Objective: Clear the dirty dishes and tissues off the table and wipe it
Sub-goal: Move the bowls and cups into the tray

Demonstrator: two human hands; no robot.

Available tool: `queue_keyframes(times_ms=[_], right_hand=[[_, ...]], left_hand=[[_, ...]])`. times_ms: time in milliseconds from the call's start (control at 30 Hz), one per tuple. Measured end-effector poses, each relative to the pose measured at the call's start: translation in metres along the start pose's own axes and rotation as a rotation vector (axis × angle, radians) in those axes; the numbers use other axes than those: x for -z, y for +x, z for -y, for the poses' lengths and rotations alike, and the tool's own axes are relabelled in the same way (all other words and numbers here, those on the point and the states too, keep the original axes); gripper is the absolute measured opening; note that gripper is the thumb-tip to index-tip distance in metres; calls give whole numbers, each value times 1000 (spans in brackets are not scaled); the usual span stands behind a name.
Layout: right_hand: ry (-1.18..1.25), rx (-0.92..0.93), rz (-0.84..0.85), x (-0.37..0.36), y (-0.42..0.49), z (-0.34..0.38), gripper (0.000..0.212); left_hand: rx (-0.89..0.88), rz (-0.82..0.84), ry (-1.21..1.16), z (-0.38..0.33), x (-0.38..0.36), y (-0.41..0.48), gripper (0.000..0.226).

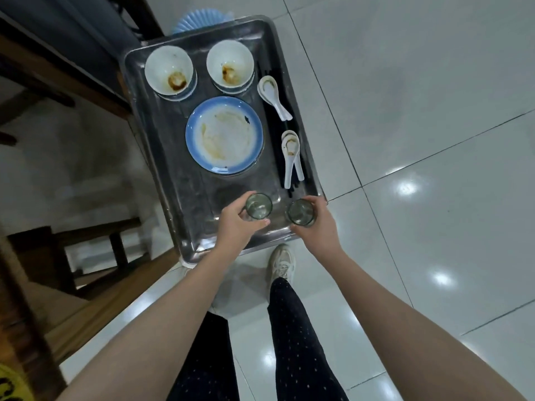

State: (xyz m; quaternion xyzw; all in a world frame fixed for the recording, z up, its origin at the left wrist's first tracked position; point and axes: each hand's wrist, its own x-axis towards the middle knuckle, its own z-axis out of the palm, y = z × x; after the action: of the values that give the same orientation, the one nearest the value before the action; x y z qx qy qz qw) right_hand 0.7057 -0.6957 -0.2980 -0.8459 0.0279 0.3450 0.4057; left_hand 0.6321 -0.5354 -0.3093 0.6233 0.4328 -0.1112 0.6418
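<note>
A steel tray (176,180) stands in front of me over the tiled floor. On it are two stained white bowls (168,71) (230,66), each on a stack, a dirty blue-rimmed plate (224,135), two pairs of white soup spoons (273,95) (291,156) and dark chopsticks (273,134). My left hand (236,222) grips a small greenish glass (258,206) at the tray's near end. My right hand (317,219) holds a second glass (301,212) at the near right corner. Whether the glasses rest on the tray, I cannot tell.
A dark wooden table (34,62) runs along the left with wooden stools (95,247) beneath and beside it. A light blue ribbed object (199,20) shows beyond the tray. Glossy white floor tiles (419,125) spread to the right. My legs and a white shoe (282,263) are below.
</note>
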Motion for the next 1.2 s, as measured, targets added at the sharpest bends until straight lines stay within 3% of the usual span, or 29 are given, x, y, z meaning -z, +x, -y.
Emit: queue_keyframes(times_ms=[400, 900, 1200], right_hand=[[3, 100, -29, -17, 31, 6, 50], [-36, 181, 14, -7, 66, 19, 65], [-28, 189, -5, 38, 16, 49, 62]], left_hand=[[-74, 5, -91, -1, -19, 35, 63], [-48, 68, -2, -16, -10, 47, 91], [-8, -12, 104, -49, 26, -6, 77]])
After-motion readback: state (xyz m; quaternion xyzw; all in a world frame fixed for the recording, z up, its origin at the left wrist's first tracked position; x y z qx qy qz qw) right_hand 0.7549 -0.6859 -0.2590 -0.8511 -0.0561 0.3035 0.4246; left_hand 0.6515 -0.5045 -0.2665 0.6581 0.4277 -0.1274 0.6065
